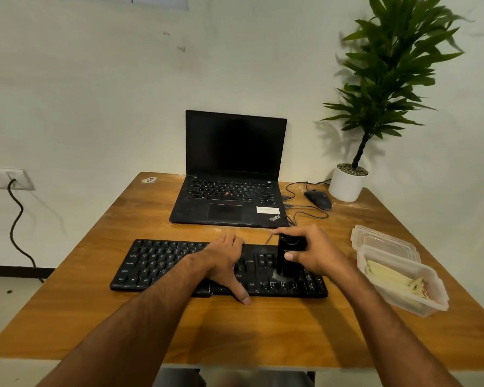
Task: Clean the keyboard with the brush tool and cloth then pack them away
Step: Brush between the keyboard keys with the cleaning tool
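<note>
A black keyboard (157, 266) lies across the middle of the wooden table (235, 331). My left hand (227, 261) rests flat on the keyboard's middle, fingers straight, thumb reaching past its front edge. My right hand (313, 252) grips the black brush tool (287, 258), held upright with its bristle end on the keys at the keyboard's right part. White dust marks the keys around the brush. A yellow cloth (394, 277) lies inside a clear plastic container (425, 305) at the right.
An open black laptop (229, 191) stands behind the keyboard, with a wired mouse (317, 199) and a potted plant (347, 182) at the back right. The container's lid (380, 238) lies behind the container. A wall socket with a cable (14, 219) is at the left.
</note>
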